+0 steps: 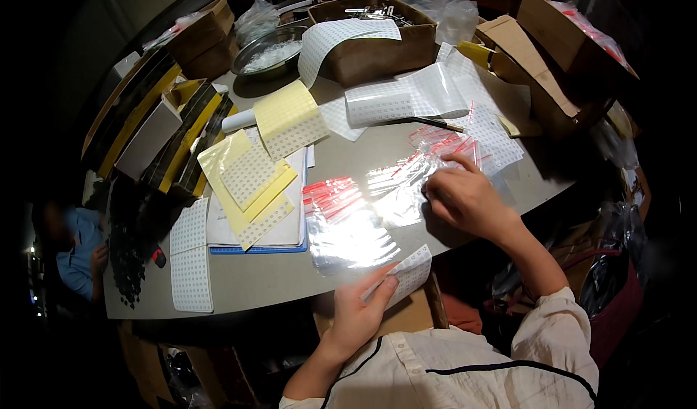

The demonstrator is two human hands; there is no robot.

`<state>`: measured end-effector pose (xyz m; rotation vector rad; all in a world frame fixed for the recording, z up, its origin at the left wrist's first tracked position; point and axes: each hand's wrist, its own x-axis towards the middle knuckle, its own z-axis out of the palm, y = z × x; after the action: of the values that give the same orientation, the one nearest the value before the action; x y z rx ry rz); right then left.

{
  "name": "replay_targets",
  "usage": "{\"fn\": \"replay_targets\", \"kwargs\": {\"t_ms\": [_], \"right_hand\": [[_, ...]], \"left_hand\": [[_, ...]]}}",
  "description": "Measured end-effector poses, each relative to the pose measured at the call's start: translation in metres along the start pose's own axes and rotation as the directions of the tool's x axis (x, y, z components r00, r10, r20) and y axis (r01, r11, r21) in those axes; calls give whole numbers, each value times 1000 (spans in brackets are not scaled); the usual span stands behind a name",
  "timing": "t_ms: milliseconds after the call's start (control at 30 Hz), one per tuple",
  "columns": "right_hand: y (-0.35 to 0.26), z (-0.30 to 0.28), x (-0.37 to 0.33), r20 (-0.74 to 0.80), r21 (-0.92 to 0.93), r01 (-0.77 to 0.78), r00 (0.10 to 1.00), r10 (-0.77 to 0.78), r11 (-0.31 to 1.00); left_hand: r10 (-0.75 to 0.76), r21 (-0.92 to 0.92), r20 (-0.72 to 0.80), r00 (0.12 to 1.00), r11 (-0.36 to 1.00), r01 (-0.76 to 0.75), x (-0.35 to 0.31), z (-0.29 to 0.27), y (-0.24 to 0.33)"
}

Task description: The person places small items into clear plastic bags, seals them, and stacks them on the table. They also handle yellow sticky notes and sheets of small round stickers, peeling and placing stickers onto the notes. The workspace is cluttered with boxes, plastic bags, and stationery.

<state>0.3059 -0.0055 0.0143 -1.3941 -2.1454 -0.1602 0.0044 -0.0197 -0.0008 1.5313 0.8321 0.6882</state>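
Near the table's front edge, my left hand [358,316] is closed on a white sheet of small printed stickers [414,277], the thumb on top and the sheet bent upward. My right hand [468,200] is over the right-hand pile of clear zip bags [396,187] with red seal strips, its fingers curled and pinched together. Whatever its fingertips hold, if anything, is hidden. Left of it lies a second spread stack of clear zip bags [348,235], its red seals pointing away from me and its plastic shining under the light.
Yellow sticker sheets [250,180] lie on a blue-edged clipboard [258,250] at left. Farther back are white sticker sheets [406,97], a black pen [438,124], a metal bowl [250,64] and a cardboard box [363,53]. Small black pieces [127,242] cover the left edge; another person [80,253] sits beyond.
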Motion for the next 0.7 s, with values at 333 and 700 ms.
{"fn": "replay_targets", "kwargs": {"t_ms": [333,700], "right_hand": [[-41,-13,-14,264,248,-20,963,-48,968],[-3,19,16,97,-121,180,981,-168,976]], "left_hand": [[12,-26,133,991,1000,-9,0,0,1],[-37,-94,250,967,994,62,9,20,-10]]}}
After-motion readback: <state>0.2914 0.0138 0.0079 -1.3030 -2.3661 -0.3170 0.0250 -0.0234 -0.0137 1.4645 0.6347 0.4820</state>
